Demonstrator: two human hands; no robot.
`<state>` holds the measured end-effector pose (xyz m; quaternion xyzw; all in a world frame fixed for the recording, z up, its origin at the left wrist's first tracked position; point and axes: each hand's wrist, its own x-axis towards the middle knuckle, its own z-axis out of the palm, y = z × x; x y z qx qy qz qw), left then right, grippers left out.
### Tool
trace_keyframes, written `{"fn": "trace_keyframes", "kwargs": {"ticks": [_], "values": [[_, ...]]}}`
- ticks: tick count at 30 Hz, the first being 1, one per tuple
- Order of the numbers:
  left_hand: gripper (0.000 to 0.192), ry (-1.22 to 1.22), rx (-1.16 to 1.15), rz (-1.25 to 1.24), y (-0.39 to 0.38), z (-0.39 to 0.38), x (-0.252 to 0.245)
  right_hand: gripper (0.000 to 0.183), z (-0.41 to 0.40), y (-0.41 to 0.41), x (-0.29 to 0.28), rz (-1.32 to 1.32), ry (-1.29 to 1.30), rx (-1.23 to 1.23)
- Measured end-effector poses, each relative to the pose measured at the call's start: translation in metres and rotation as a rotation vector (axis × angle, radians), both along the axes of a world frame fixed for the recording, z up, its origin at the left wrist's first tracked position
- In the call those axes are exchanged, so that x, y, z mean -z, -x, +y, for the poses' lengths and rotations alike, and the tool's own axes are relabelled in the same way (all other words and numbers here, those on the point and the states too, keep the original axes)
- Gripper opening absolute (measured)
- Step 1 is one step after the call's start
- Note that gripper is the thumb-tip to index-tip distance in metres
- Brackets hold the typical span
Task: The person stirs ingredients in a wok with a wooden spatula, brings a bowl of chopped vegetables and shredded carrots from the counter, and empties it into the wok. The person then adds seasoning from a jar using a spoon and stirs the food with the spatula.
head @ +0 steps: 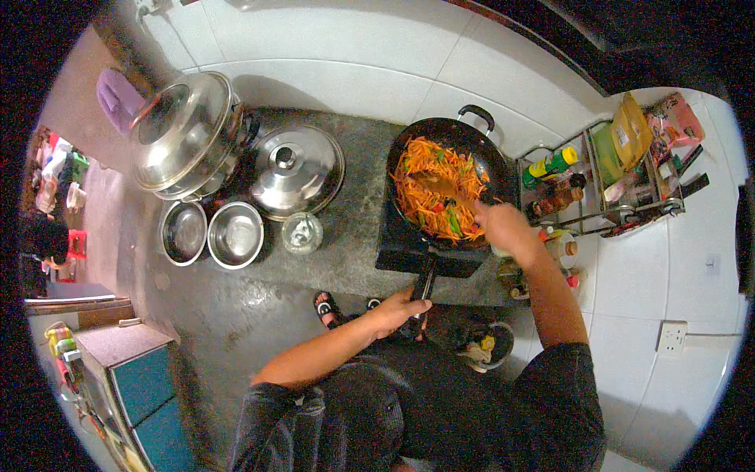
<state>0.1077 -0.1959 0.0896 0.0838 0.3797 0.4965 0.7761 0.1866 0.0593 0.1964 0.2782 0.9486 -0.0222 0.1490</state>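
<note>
A dark wok stands on a black stove and holds shredded orange vegetables, likely carrot, mixed with green and red pieces. My left hand grips the wok's long black handle, which points towards me. Over the right side of the wok, my right hand is closed around a brown stirring utensil. Motion blurs this utensil, perhaps a wooden spatula, and its end lies among the shreds. At the wok's far rim is a black loop handle.
Left on the counter are a lidded steel pot, a steel lid, two steel bowls and a glass jar. A rack with bottles and packets stands close right. Below is a bin. A person appears far left.
</note>
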Motion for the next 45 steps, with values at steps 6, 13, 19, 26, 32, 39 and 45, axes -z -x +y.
{"fn": "trace_keyframes", "kwargs": {"ticks": [6,13,19,26,32,39,45], "values": [[0.03,-0.012,0.034,0.02,0.005,0.001,-0.012,0.026,0.028,-0.036,-0.015,-0.149,-0.152,0.085],[0.028,0.051,0.022,0.039,0.002,-0.001,-0.009,0.027,-0.01,-0.024,-0.013,-0.044,0.039,-0.076],[0.027,0.053,0.025,0.036,0.001,0.0,-0.003,0.032,0.028,-0.001,-0.004,0.114,-0.068,0.159],[0.022,0.075,0.039,0.034,0.005,-0.001,-0.01,0.027,0.007,-0.036,-0.033,-0.098,-0.076,-0.023],[0.024,0.04,0.067,0.048,0.003,0.003,-0.012,0.031,-0.002,-0.091,-0.024,-0.256,-0.079,0.046],[0.027,0.127,0.101,0.134,0.006,0.002,-0.017,0.031,-0.011,-0.071,-0.023,0.037,-0.086,0.063],[0.03,0.177,0.059,0.136,0.002,0.0,-0.017,0.036,0.005,-0.072,-0.025,-0.026,-0.132,0.042]]}}
